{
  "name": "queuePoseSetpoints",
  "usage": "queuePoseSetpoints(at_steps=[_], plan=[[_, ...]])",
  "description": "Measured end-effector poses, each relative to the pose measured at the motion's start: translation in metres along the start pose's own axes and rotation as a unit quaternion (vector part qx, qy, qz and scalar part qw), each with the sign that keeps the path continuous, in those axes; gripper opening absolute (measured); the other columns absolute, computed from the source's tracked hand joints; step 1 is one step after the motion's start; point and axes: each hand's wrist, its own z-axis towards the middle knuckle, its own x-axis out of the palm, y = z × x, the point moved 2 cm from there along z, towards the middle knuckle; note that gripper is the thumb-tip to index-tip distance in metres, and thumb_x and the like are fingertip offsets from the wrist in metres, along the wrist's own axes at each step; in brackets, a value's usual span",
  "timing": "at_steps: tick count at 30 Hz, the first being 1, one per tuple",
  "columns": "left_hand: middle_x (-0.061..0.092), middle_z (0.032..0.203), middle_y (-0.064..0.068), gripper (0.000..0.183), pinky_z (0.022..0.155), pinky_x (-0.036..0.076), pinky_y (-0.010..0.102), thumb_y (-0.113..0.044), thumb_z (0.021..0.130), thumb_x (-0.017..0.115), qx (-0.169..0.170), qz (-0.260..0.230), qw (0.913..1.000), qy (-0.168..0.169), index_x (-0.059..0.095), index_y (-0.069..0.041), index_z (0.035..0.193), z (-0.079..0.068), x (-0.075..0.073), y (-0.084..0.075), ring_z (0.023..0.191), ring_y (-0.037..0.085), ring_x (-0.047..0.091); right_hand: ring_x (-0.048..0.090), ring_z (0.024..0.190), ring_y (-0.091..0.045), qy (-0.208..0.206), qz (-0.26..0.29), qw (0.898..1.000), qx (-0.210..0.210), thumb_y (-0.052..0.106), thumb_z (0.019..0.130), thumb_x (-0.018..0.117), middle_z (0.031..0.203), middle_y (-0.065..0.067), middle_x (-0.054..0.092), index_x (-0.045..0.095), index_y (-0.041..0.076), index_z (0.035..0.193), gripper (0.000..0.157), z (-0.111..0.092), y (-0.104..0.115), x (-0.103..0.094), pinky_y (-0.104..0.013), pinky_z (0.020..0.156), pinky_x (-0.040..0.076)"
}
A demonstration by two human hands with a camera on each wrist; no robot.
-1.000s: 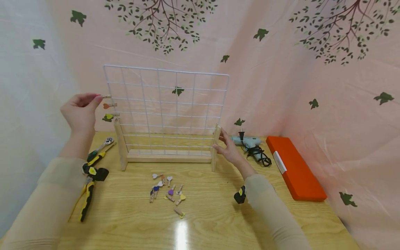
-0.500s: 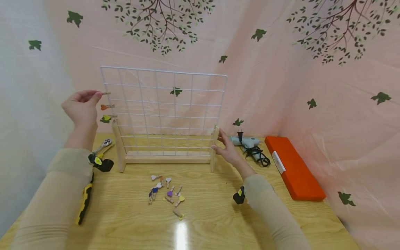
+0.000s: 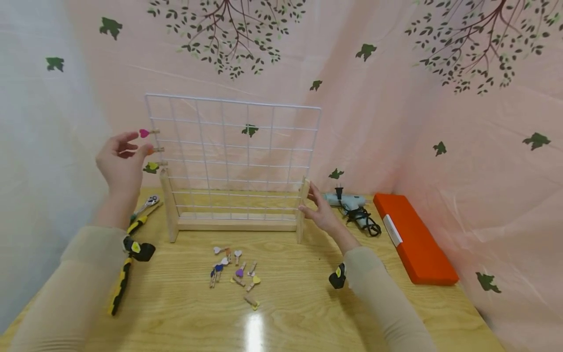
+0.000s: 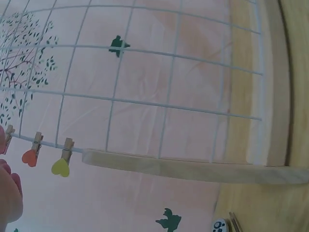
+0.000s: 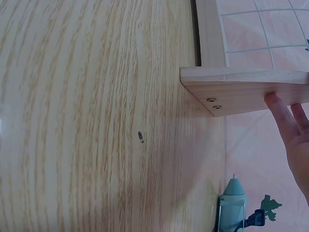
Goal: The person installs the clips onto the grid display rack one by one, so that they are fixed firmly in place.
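Note:
A white wire grid (image 3: 237,142) stands upright in a wooden stand (image 3: 237,225). Clipped along its left edge are mini clothespins with hearts: a pink one (image 3: 144,133) on top, an orange one (image 4: 29,157) below it, and a yellow one (image 4: 61,167) lowest. My left hand (image 3: 120,164) is beside them, fingers apart from the pink heart; its thumb overlaps the orange heart in the head view, and whether they touch I cannot tell. With thumb and fingers, my right hand (image 3: 323,210) holds the stand's right post (image 5: 241,92); some fingers are hidden behind it.
Several loose heart clothespins (image 3: 239,272) lie on the table (image 3: 290,303) before the stand. A ratchet (image 3: 151,200) and yellow-black handled tools (image 3: 119,288) lie at left. On the right are a glue gun (image 3: 349,200) with a bundled cord and an orange box (image 3: 415,239).
My left hand has let go of the pink heart clothespin, which stays on the grid's edge, and has moved slightly down and right. The right hand keeps its place on the post.

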Motion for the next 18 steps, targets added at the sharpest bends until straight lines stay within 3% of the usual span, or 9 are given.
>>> queuePoseSetpoints(at_steps=[4, 8, 14, 18], plan=[[0.060, 0.096, -0.005, 0.038, 0.067, 0.039, 0.012, -0.024, 0.071, 0.073, 0.067, 0.065, 0.9955, 0.019, 0.064, -0.018, 0.107, -0.025, -0.003, 0.012, 0.080, 0.003, 0.050, 0.024, 0.130, -0.033, 0.001, 0.005, 1.000, -0.002, 0.006, 0.088, 0.054, 0.142, -0.016, 0.022, 0.004, 0.019, 0.144, 0.076, -0.001, 0.000, 0.000, -0.050, 0.080, 0.046], [0.063, 0.102, 0.003, 0.037, 0.066, 0.041, 0.010, -0.022, 0.075, 0.071, 0.113, 0.116, 0.9807, 0.109, 0.062, -0.011, 0.110, -0.057, -0.004, 0.030, 0.078, 0.002, 0.052, 0.023, 0.130, -0.034, 0.001, 0.006, 1.000, -0.003, 0.004, 0.087, 0.054, 0.141, -0.017, 0.022, 0.005, 0.019, 0.144, 0.076, -0.002, 0.001, 0.001, -0.050, 0.081, 0.046], [0.065, 0.099, 0.005, 0.039, 0.067, 0.044, 0.014, -0.028, 0.077, 0.068, 0.146, 0.202, 0.9339, 0.257, 0.060, -0.011, 0.111, -0.106, 0.000, 0.065, 0.082, 0.009, 0.055, 0.023, 0.130, -0.033, 0.001, 0.012, 1.000, 0.000, 0.009, 0.087, 0.056, 0.141, -0.016, 0.023, 0.006, 0.022, 0.144, 0.076, -0.002, 0.000, 0.000, -0.050, 0.081, 0.045], [0.065, 0.093, 0.004, 0.040, 0.066, 0.047, 0.025, -0.028, 0.074, 0.071, 0.143, 0.243, 0.8940, 0.348, 0.061, -0.011, 0.109, -0.135, 0.003, 0.091, 0.083, 0.019, 0.057, 0.024, 0.130, -0.033, 0.002, 0.010, 1.000, -0.004, 0.011, 0.087, 0.056, 0.141, -0.016, 0.023, 0.006, 0.021, 0.144, 0.076, -0.001, 0.001, 0.000, -0.050, 0.080, 0.046]])
